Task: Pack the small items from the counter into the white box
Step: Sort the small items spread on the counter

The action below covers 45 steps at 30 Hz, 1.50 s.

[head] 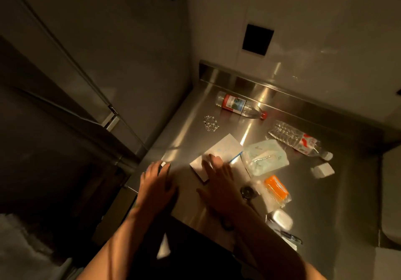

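Note:
A flat white box (225, 149) lies on the steel counter (282, 193), its near edge under the fingertips of my right hand (219, 182), which rests flat with fingers spread. My left hand (155, 182) lies flat near the counter's left edge, its fingertips touching a small white object (163, 163). Beside the box are a pale blue plastic pouch (265, 157), an orange packet (276, 187), a small round dark item (247, 191), a white oval case (282, 219), a small white block (323, 170) and a beaded chain (210, 123).
Two clear plastic bottles lie on their sides at the back, one with a red label (236, 105), the other crushed (299, 141). A pen (289, 236) lies at the near right edge. A raised steel backsplash (282, 84) and walls close off the back and left.

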{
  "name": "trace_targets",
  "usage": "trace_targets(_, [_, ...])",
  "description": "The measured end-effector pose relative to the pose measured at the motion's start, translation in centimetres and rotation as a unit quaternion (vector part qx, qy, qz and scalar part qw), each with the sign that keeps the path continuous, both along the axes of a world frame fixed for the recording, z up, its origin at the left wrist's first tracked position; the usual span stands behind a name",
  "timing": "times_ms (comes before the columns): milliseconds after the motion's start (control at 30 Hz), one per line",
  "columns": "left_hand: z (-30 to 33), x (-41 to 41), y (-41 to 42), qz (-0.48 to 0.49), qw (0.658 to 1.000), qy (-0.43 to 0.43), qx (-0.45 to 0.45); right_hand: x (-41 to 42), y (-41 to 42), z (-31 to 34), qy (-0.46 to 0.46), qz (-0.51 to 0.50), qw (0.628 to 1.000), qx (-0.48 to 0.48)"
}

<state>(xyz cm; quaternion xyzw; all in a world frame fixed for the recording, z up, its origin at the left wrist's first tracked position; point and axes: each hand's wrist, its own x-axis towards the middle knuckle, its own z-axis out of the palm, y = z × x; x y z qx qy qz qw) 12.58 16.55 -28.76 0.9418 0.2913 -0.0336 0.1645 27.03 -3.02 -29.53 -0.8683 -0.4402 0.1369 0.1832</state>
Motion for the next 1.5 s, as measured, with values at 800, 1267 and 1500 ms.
trace_targets(800, [-3.8,-0.7,-14.7,-0.151,0.978,-0.002,-0.142,1.8,-5.9,-0.1,0.002,-0.011,0.999,-0.032])
trace_targets(1267, [-1.2,4.6,-19.3,-0.115,0.973,-0.095,-0.173,4.7,-13.4,1.8,-0.044,-0.107,0.991,0.075])
trace_targets(1500, [0.8,13.6,-19.0,-0.215,0.965,-0.106,-0.102,9.3,-18.6,2.9,-0.060,-0.194,0.974,0.100])
